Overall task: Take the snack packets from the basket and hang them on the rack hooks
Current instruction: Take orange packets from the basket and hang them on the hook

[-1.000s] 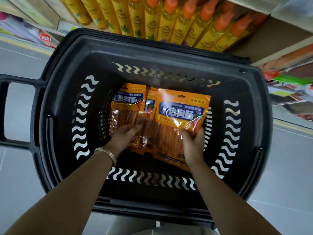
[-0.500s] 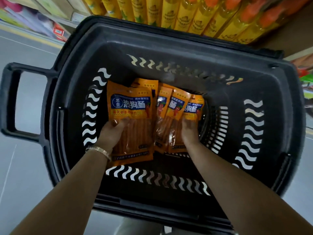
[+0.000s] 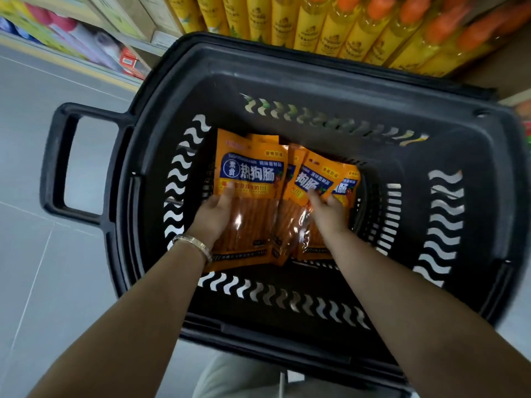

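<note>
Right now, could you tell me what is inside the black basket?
The basket contains overlapping orange snack packets, held by the left hand and right hand. Their exact number is hidden by the overlap.

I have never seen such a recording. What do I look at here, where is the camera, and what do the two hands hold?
No machine is here: a person works with bare hands. The one picture comes from a camera worn on the head, looking forward and down, so both arms enter from below. The black basket has grey floor around it and a shelf of yellow bottles behind. Inside are orange snack packets. The left hand, with a bracelet at its wrist, grips the left packet, thumb on its front. The right hand grips the overlapping packets beside it.
</note>
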A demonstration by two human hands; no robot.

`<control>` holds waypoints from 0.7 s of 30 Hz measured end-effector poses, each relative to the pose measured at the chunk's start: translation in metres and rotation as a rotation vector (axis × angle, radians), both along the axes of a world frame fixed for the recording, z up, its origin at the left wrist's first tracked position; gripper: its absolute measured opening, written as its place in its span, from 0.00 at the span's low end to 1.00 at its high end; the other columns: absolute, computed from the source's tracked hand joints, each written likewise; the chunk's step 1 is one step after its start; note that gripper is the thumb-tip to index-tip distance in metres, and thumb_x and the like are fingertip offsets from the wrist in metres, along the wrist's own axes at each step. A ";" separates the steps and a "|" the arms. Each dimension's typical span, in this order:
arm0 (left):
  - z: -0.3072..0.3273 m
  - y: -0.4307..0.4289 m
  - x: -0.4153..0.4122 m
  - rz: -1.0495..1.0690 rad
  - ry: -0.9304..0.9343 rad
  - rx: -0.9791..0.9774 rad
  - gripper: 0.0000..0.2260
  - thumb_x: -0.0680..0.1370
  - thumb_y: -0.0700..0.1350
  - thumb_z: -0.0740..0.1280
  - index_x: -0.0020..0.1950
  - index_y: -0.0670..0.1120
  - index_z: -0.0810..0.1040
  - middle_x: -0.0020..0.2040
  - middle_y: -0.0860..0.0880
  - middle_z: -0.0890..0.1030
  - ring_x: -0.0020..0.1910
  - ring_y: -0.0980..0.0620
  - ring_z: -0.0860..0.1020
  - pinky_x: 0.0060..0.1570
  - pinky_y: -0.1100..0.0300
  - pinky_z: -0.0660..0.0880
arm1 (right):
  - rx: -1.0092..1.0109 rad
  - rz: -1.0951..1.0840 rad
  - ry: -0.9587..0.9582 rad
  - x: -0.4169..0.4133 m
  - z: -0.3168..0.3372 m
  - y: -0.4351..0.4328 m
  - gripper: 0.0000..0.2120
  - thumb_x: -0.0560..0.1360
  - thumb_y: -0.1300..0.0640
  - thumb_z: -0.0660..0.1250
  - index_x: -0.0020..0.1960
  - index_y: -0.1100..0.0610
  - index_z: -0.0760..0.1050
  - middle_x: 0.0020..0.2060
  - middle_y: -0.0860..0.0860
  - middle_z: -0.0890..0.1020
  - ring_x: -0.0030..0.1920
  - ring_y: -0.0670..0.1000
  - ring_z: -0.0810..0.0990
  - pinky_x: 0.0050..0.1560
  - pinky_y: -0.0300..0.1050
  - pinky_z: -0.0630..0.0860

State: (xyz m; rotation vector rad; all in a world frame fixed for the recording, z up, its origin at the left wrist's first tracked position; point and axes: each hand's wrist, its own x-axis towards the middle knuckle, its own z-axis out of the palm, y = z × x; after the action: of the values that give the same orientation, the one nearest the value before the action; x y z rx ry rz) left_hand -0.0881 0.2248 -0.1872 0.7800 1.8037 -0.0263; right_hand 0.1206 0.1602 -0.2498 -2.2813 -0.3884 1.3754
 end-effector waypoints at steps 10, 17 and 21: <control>0.094 -0.010 0.021 -0.139 -0.286 0.087 0.11 0.80 0.57 0.59 0.57 0.54 0.74 0.49 0.52 0.82 0.39 0.53 0.82 0.37 0.59 0.78 | 0.234 -0.047 -0.102 0.038 0.115 -0.049 0.15 0.78 0.54 0.63 0.64 0.55 0.74 0.52 0.48 0.79 0.55 0.50 0.77 0.55 0.38 0.69; 0.167 -0.029 0.045 -0.223 -0.330 0.245 0.11 0.76 0.61 0.63 0.49 0.56 0.79 0.45 0.54 0.84 0.45 0.54 0.82 0.46 0.59 0.78 | 0.535 -0.081 -0.271 0.067 0.222 -0.088 0.14 0.80 0.53 0.61 0.62 0.55 0.76 0.52 0.46 0.79 0.54 0.44 0.75 0.54 0.34 0.67; 0.217 -0.039 0.087 -0.310 -0.339 0.395 0.14 0.75 0.63 0.62 0.42 0.55 0.80 0.34 0.61 0.82 0.34 0.65 0.80 0.31 0.73 0.70 | 0.693 -0.316 -0.246 0.089 0.275 -0.121 0.07 0.79 0.51 0.60 0.55 0.47 0.75 0.49 0.43 0.82 0.51 0.45 0.80 0.56 0.45 0.76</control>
State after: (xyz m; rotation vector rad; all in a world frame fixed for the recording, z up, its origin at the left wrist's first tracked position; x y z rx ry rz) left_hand -0.0010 0.1855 0.0295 1.2599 1.3679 0.2525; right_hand 0.2101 0.0387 0.0251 -1.8200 -0.4682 0.6601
